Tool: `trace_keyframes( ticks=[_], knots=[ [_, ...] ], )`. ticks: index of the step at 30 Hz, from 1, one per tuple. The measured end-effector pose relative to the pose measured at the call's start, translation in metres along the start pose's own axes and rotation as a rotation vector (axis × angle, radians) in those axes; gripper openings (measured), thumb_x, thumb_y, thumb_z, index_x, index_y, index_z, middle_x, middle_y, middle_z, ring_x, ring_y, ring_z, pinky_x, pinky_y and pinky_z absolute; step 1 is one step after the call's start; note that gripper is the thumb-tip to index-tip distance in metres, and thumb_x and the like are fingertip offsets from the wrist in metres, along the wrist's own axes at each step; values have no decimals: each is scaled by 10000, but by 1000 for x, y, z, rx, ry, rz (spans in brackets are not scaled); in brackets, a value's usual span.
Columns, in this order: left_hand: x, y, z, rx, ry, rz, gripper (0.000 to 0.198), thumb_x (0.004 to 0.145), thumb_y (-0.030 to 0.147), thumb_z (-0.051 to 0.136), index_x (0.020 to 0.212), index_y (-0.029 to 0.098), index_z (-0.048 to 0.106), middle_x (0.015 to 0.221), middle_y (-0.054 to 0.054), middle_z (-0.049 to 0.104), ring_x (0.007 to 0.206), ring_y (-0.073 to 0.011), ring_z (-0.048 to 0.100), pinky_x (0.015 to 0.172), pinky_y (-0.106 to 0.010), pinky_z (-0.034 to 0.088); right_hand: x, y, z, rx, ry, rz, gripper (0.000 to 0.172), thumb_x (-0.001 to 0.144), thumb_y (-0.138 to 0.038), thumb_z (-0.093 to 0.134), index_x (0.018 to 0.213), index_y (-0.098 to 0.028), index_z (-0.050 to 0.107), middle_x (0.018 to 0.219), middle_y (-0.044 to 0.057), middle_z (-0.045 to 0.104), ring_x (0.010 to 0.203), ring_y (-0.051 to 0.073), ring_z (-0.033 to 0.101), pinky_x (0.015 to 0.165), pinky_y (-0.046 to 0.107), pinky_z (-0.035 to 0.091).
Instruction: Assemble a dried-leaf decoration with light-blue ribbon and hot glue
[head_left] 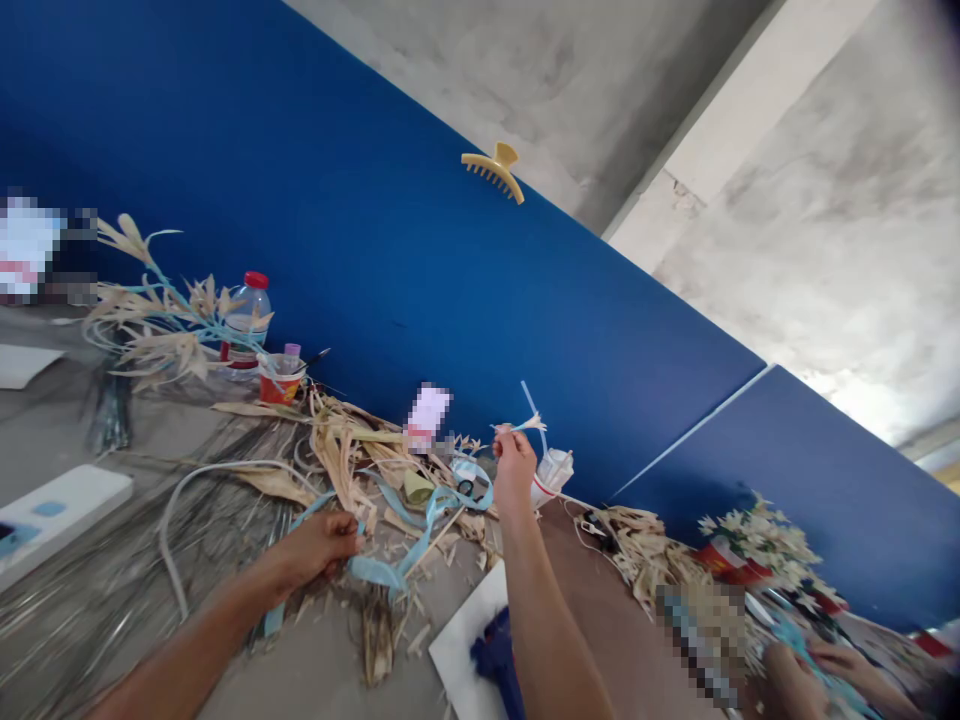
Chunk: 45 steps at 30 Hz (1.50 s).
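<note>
My left hand [326, 548] is closed low over the table, its fingers on a light-blue ribbon [381, 572] that loops away to the right. Raised in front of the blue partition, my right hand [515, 462] pinches a small pale flower [536, 423] made of husk-like strips, its bloom pointing right. Just beyond that hand stands a white cup [555, 472] with a straw-like stick in it. Dried corn husks [341, 450] lie heaped behind and between my hands. A husk bundle [377, 640] sits nearer me, among scraps.
At the left are thin wires [225, 540], a white power strip [67, 520], a red-capped bottle [255, 300] and a red cup [280, 385]. A yellow hair claw [496, 172] grips the partition [390, 250]. Another person's hands [817, 665] work at the lower right, near potted white flowers [772, 540].
</note>
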<state>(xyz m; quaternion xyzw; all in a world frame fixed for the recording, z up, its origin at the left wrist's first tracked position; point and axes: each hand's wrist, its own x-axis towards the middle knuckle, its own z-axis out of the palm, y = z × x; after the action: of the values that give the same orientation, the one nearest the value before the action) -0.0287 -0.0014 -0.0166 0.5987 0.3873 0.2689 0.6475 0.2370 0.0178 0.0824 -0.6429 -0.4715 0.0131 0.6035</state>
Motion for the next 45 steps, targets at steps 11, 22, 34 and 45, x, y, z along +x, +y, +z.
trace_keyframes(
  ticks=[11,22,34,45],
  knots=[
    [-2,3,1,-57,-5,31,381,565,485,641,579,198,390,434,98,345,395,-60,286,423,-215,187,-174,-42,15,106,-567,2,281,794,-288,483,536,-191,430,608,-27,451,619,122,434,614,238,345],
    [-2,3,1,-78,0,5,383,573,464,653,587,196,379,447,101,354,408,-60,308,439,-213,235,-179,-23,27,141,-553,90,265,787,-316,490,559,-181,500,589,-31,473,620,124,443,591,229,345],
    [-4,7,3,-102,9,-33,395,552,465,665,582,197,377,441,106,348,405,-58,304,442,-210,236,-181,-20,32,136,-501,63,247,762,-290,506,537,-190,493,599,-19,497,638,139,474,636,251,367],
    [-2,3,2,-101,24,-28,417,547,493,672,582,195,382,444,104,352,403,-56,300,444,-212,238,-184,-20,34,167,-459,21,240,772,-253,515,541,-189,497,609,-17,501,642,137,481,647,254,383]
  ],
)
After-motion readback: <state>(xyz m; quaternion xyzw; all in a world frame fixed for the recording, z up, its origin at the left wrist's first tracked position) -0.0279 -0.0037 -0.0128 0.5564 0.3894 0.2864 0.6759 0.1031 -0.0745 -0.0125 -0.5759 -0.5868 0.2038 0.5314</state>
